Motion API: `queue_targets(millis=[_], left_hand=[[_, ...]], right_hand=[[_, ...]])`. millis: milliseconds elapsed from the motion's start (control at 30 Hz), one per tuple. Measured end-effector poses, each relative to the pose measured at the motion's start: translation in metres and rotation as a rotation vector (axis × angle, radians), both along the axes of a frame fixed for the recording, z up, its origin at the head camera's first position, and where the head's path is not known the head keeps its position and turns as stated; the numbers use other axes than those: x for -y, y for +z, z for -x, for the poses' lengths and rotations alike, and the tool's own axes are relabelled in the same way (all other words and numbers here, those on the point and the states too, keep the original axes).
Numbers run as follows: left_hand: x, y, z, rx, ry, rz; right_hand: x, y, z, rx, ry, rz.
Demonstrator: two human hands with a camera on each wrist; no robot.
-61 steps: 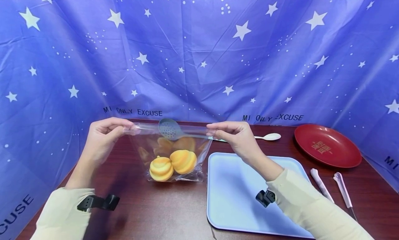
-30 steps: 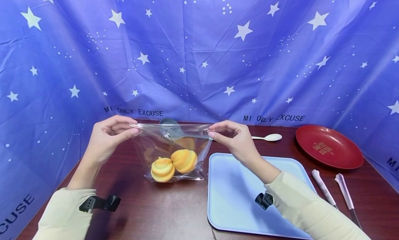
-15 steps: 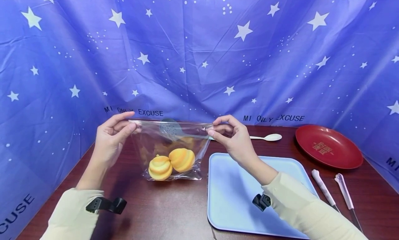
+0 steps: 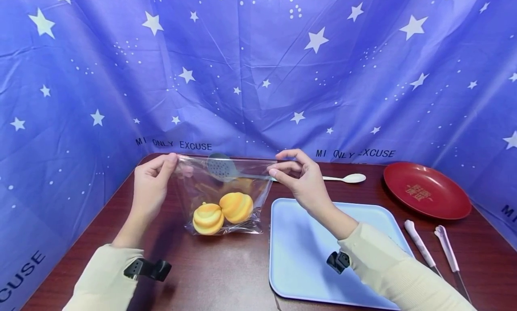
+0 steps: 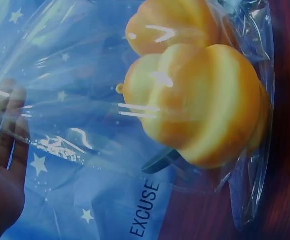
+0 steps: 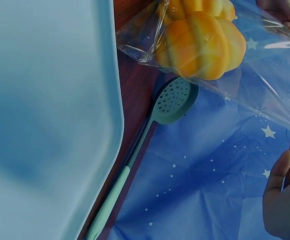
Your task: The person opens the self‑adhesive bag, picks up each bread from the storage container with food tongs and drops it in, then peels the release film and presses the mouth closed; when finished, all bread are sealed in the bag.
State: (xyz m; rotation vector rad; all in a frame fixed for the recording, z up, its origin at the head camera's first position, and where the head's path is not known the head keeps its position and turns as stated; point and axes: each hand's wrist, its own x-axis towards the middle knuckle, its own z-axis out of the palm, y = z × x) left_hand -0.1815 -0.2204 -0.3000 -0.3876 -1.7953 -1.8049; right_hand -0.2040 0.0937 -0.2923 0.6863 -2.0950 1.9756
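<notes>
A clear plastic bag stands on the table with yellow-orange toy pumpkins inside. Two show plainly in the head view, a left pumpkin and a right pumpkin. My left hand pinches the bag's upper left corner, thumb in front, some fingertips seen through the film. At the upper right corner my right hand pinches the rim between thumb and fingers, its index finger raised. The bag's top edge is stretched between both hands. In the left wrist view, a pumpkin fills the bag's lower part.
Behind the bag lies a slotted skimmer with a pale green handle. A light blue tray is right of the bag, under my right forearm. Further right are a white spoon, a red plate and two pink-handled utensils.
My left hand has shifted right and changed its grip on the bag's corner, thumb now higher. My right index finger has lifted off the rim. The bag and pumpkins have barely moved.
</notes>
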Motion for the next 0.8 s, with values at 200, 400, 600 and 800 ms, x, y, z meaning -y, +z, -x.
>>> queue_targets(millis=[200, 400, 600, 800], left_hand=[[-0.010, 0.003, -0.001, -0.057, 0.064, 0.028], [-0.019, 0.002, 0.000, -0.102, 0.116, 0.006], [-0.022, 0.002, 0.000, -0.110, 0.135, -0.026], [-0.024, 0.002, -0.001, -0.093, 0.112, -0.003]], right_hand=[[-0.003, -0.001, -0.002, -0.005, -0.018, -0.009], [-0.007, 0.002, -0.004, -0.042, -0.002, -0.126], [-0.005, 0.018, -0.008, -0.131, -0.060, -0.322], [0.004, 0.042, -0.008, -0.199, -0.036, -0.451]])
